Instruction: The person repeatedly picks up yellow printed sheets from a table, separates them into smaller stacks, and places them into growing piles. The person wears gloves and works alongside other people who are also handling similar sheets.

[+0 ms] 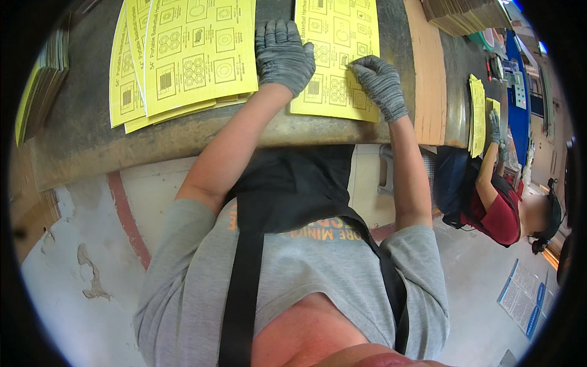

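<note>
My left hand, in a grey knit glove, lies flat with fingers stretched out. It spans the gap between a fanned stack of yellow printed sheets and a single-looking yellow printed sheet, its thumb side over the latter's left edge. My right hand, gloved alike, rests over that sheet's right edge. Its fingers are bent and drawn together, the tips on the printed face; whatever may be between them is hidden. Both sheets bear hardware drawings and lie on a dark, worn worktable.
A brown cardboard strip runs along the table to the right. Stacked cardboard stands at the far right, more stacked boards at the far left. Another person in a red shirt works at the right beside further yellow sheets.
</note>
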The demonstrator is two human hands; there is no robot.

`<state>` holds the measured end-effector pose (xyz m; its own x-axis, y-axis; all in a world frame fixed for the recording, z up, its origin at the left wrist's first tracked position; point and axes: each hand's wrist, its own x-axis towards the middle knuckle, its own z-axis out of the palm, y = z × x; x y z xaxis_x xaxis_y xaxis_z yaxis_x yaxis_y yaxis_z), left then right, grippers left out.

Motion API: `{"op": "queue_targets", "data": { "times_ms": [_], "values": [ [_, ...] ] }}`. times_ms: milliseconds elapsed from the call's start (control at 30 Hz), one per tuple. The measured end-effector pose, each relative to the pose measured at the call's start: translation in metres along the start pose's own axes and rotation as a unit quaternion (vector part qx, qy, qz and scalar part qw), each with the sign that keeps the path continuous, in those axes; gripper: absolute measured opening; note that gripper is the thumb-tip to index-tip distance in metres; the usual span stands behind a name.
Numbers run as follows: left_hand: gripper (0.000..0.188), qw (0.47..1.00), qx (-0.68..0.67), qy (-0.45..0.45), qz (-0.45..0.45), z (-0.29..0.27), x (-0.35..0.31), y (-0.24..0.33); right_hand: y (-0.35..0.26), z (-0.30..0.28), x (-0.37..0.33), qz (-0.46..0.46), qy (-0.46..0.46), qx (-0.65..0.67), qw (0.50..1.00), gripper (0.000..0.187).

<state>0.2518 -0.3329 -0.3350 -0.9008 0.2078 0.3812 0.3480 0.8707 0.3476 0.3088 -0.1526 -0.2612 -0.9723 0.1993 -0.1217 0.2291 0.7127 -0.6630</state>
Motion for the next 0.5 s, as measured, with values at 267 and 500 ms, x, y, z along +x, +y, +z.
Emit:
{"op": "queue_targets", "data": {
  "times_ms": [267, 500],
  "values": [
    [0.062, 0.999, 0.022, -0.033, 0.004, -0.001, 0.001, 0.002, 0.008, -0.001, 0.004, -0.016, -0.032, -0.044, 0.998, 0.019],
    [0.062, 0.996, 0.044, -0.076, -0.013, -0.001, 0.002, 0.004, -0.058, 0.024, 0.005, -0.231, -0.028, -0.489, 0.840, 0.011]
  ]
}}
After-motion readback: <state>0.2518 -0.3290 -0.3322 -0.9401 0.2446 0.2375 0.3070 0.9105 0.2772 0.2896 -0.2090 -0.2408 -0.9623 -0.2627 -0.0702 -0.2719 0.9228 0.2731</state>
